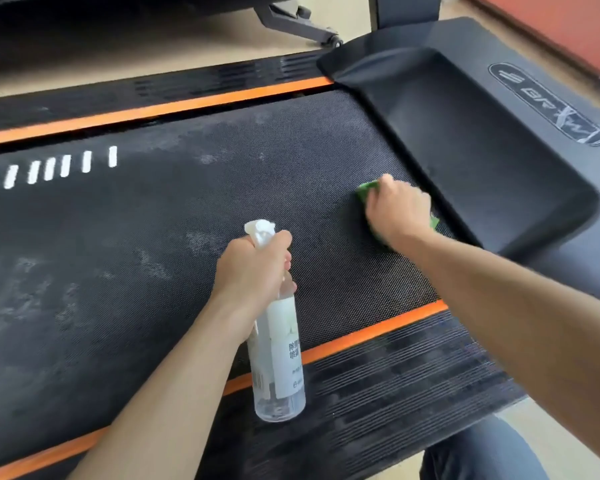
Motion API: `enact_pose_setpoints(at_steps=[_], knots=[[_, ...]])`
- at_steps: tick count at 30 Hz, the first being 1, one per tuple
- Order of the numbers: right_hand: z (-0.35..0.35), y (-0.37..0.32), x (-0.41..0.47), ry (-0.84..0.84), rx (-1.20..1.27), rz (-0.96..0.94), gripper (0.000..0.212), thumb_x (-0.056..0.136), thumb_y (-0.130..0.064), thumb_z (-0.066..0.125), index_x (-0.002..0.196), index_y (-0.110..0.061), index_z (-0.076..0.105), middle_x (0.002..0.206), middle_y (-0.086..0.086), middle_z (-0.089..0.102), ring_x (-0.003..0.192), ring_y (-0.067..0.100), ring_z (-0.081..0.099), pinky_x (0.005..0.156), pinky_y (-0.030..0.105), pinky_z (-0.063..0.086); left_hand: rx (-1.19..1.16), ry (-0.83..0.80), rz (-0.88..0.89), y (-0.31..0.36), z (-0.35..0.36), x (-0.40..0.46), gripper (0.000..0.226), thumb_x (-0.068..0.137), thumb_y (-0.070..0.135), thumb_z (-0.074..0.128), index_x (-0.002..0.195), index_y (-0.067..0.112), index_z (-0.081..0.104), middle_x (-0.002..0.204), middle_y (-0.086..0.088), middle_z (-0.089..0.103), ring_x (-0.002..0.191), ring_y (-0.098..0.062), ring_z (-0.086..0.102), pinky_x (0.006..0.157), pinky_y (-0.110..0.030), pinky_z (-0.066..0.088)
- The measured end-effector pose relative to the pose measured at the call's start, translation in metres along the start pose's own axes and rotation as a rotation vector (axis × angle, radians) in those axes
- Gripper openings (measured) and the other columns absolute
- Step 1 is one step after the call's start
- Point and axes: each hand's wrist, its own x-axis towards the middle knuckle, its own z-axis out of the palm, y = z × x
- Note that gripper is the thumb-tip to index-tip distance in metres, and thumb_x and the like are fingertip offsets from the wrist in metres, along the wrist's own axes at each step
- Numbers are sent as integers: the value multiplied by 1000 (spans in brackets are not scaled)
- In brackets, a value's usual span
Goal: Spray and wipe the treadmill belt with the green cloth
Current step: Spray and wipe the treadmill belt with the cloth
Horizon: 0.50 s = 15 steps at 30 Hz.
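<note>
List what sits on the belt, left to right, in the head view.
White stripes → dusty smudges → left hand holding the spray bottle → right hand pressing the green cloth on the belt → black motor cover.

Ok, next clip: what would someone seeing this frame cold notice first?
Probably the right hand pressing a green cloth flat on the black treadmill belt, close to the motor cover. Next, the left hand holding a clear spray bottle upright over the belt's near edge. Pale dusty smears across the belt's left part and the orange side stripes also stand out.
</note>
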Motion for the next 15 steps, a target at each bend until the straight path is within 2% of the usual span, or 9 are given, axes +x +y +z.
enact_pose_setpoints(at_steps=[3,5,7,8,10,12,14,15], knots=[[10,5,16,2,52,173,19,98,-23,39,97,-10,53,102,18,69,93,43,65,68,41,37,28,-8,38,-1,-5,0,30,93,32,67,68,15,69,64,3,70,55,-20,72,59,-27,57],[1,-6,2,-28,100,179,25,98,-27,39,98,-9,56,102,20,68,95,44,64,73,43,43,32,-18,51,0,-5,0,31,93,32,67,67,16,68,62,4,69,56,-21,72,61,-28,58],[-8,-22,-31,-75,132,82,31,97,-35,41,96,-11,59,97,20,69,91,44,65,75,43,49,36,-25,50,4,-3,2,30,94,31,67,69,15,69,65,1,70,54,-20,71,54,-24,55],[-12,-34,-56,-84,137,-9,30,96,-38,43,92,-13,59,90,18,69,85,42,66,70,42,49,34,-25,45,5,-1,3,30,95,31,67,70,14,69,66,0,70,52,-20,70,50,-22,52],[-22,-59,-113,-98,202,-231,26,92,-41,47,81,-18,52,75,8,67,66,37,65,54,37,39,27,-28,33,7,1,2,29,95,30,67,72,13,69,68,-1,70,50,-19,69,45,-19,49],[-23,-67,-142,-65,275,-404,27,88,-41,47,75,-18,48,64,0,61,51,33,59,47,31,28,39,-37,31,5,3,0,29,96,30,66,72,13,69,69,-2,71,50,-19,69,46,-19,49],[-20,-56,-128,-57,203,-485,27,90,-42,45,80,-18,52,69,-1,63,56,32,62,48,31,32,51,-38,25,2,2,-3,31,96,31,66,71,13,70,68,-2,71,53,-21,71,50,-21,53],[-18,-48,-110,-48,133,-457,27,93,-42,44,84,-18,54,76,2,66,65,33,65,51,34,37,50,-37,25,1,0,-4,31,96,31,66,71,13,70,67,-2,71,54,-22,71,51,-21,54]])
